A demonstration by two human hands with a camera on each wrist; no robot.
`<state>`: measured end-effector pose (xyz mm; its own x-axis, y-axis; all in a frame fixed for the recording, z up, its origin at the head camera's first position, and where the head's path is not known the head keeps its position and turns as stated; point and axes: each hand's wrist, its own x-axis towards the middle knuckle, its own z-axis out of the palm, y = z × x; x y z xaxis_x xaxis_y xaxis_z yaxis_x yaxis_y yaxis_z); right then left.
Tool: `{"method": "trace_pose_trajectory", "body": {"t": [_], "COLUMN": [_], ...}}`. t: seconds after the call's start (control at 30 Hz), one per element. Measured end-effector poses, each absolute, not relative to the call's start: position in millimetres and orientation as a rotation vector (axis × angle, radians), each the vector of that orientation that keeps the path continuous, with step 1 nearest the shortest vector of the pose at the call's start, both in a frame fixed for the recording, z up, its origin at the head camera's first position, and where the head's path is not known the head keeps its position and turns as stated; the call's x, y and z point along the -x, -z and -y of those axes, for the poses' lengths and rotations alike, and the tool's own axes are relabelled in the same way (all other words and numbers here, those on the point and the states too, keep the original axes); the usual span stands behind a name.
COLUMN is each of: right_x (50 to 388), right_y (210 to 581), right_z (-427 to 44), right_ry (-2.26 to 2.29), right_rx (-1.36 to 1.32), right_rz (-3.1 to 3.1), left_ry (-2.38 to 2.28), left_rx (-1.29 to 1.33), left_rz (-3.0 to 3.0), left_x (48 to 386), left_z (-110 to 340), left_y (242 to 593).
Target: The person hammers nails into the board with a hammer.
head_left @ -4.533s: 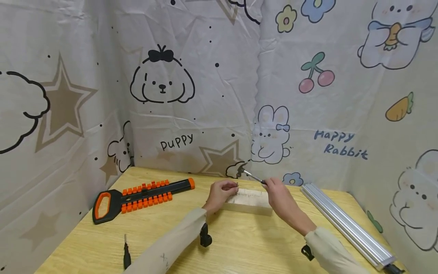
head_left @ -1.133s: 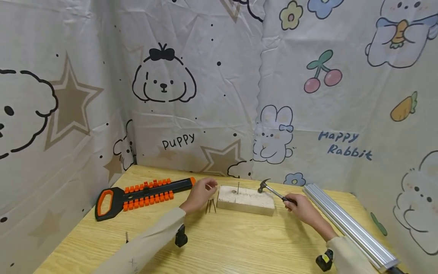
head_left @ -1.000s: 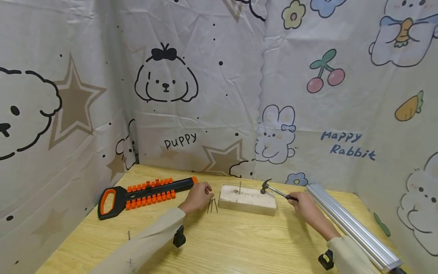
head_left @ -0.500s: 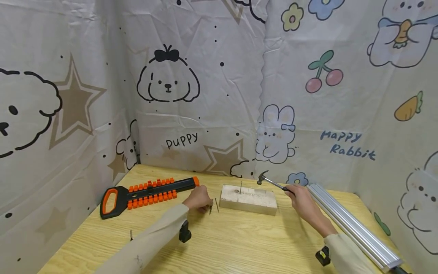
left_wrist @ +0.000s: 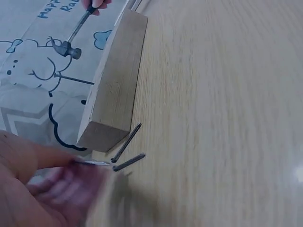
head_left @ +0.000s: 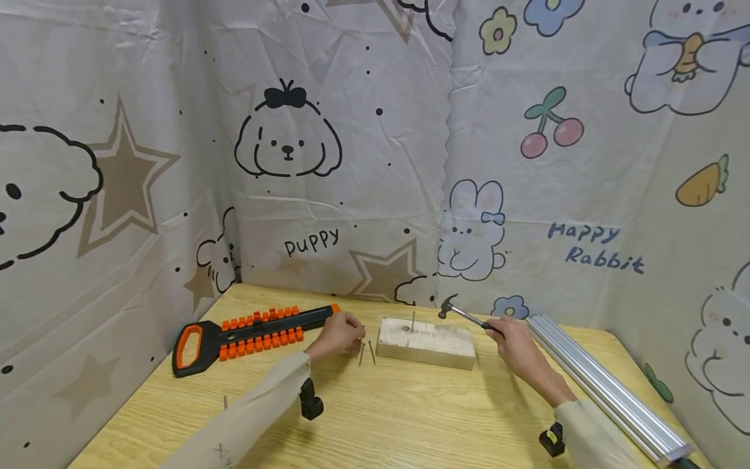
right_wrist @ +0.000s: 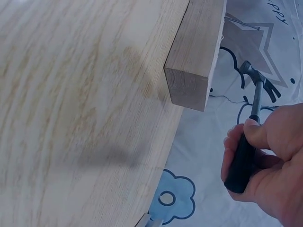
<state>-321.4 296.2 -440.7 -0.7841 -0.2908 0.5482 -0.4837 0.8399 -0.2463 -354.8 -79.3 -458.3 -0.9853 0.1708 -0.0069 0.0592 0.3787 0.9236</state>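
Note:
In the head view, a pale wood block (head_left: 426, 352) lies on the table with one nail (head_left: 413, 322) standing upright in its top. My left hand (head_left: 336, 336) is just left of the block. In the left wrist view, its thumb and blurred fingers pinch a nail (left_wrist: 94, 163). Two loose nails (left_wrist: 127, 143) lie on the table beside these fingertips, near the block's end. My right hand (head_left: 518, 349) grips a claw hammer (right_wrist: 256, 97) by its black handle. The hammer head (head_left: 447, 306) hangs above the far right part of the block, apart from it.
A black and orange tool holder (head_left: 258, 333) lies at the left, its end close behind my left hand. A silver metal rail (head_left: 603, 384) runs along the right side. The tip of a thin tool (head_left: 225, 402) shows by the left sleeve. Printed cloth (head_left: 363, 163) hangs behind the table.
My left hand has left the block, reached the loose nails and now rises slightly with one. The nail stands by itself in the block. The hammer moved right, then lifted back leftward.

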Motion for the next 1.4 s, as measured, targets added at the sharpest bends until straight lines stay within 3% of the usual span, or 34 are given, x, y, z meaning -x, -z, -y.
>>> {"method": "trace_pose_trajectory", "body": {"t": [0.33, 0.97, 1.4], "right_x": [319, 315, 312], "right_y": [444, 441, 439], "right_z": [-295, -298, -300], "right_ry": [-0.562, -0.561, -0.596], "right_rx": [-0.574, -0.519, -0.470], "right_rz": [2.499, 2.512, 2.492], "left_ry": [-1.946, -2.178, -2.052], "left_rx": [-0.476, -0.682, -0.747], "left_rz": [-2.558, -2.349, -2.359], "left_x": [365, 376, 389], "left_z": [52, 0, -19], "left_y": [455, 443, 473]}}
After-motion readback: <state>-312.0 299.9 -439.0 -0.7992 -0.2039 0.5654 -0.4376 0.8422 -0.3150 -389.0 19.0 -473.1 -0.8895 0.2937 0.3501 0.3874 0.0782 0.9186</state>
